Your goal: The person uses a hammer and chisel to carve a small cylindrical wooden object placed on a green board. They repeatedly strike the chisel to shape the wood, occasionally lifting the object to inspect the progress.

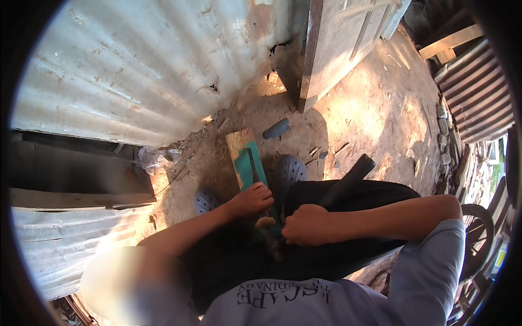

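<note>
A wooden board, bare at its far end and painted green further down, slants between my feet toward my lap. My left hand is closed over it. A narrow dark strip lies along the green face; whether it is a separate piece or a shadow I cannot tell. Just right of the board, my right hand is closed in a fist on a tool with a long dark handle, which slants up past my wrist. The tool's working end is mostly hidden. A blurred tan lump shows below my left hand.
Grey perforated clogs are on my feet, on bare earth. A dark flat piece lies beyond the board. Corrugated metal sheet stands at left, a wooden door ahead, and a spoked wheel at right.
</note>
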`<state>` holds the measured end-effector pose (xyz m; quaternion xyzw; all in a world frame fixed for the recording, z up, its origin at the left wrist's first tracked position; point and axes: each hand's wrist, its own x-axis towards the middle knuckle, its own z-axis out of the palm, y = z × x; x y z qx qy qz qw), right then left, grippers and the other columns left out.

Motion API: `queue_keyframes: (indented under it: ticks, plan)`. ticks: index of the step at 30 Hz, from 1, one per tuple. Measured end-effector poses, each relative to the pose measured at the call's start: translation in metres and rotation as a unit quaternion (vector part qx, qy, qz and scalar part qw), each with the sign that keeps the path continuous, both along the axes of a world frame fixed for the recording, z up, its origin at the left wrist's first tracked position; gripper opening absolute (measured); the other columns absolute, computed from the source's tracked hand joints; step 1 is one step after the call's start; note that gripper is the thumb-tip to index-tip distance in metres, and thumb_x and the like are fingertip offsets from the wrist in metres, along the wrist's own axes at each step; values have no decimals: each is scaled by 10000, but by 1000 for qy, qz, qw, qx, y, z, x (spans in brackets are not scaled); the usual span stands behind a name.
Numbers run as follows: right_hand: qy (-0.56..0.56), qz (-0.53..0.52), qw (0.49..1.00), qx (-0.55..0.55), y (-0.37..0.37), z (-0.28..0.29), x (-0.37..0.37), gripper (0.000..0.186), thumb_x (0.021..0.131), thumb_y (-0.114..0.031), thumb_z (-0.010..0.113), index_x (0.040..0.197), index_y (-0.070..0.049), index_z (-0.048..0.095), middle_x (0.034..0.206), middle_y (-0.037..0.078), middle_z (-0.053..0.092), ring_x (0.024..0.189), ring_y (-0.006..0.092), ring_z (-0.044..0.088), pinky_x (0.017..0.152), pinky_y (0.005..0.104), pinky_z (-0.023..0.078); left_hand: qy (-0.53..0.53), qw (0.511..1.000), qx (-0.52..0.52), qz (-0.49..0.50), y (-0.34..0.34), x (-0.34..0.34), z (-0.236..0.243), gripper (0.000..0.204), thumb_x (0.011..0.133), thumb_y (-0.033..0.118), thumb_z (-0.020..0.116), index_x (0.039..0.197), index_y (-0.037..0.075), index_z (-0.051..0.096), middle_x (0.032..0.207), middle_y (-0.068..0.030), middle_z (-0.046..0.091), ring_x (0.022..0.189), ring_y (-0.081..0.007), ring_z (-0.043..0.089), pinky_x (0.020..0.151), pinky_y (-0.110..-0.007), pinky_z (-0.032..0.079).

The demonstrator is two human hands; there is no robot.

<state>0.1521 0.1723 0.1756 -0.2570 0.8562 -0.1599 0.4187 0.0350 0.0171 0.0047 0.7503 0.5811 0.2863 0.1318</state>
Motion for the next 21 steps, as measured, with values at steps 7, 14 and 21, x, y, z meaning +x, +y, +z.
queue_keyframes:
  ticks: [7,14,21]
  plan:
    - [32,-2,999,23,23,46,-19,315,875,-353,571,833,-50,644,741,137,654,717,328,658,620,431,514,-59,997,-44,31,14,-17,29,224,664,119,648,817,59,497,840,-90,489,859,-269,516,798,-380,405]
    - [219,-204,953,-55,50,83,-34,166,812,-114,677,853,-24,544,583,160,550,590,377,581,562,442,444,-326,889,8,321,46,-92,83,237,773,214,703,906,33,629,794,-106,661,726,-259,651,695,-359,516]
    - [265,-299,917,-12,59,108,-40,161,807,-85,658,893,-12,543,612,191,549,610,391,567,549,440,424,-353,851,-17,389,25,-124,78,316,842,302,668,943,16,582,855,-92,632,833,-199,597,762,-348,471]
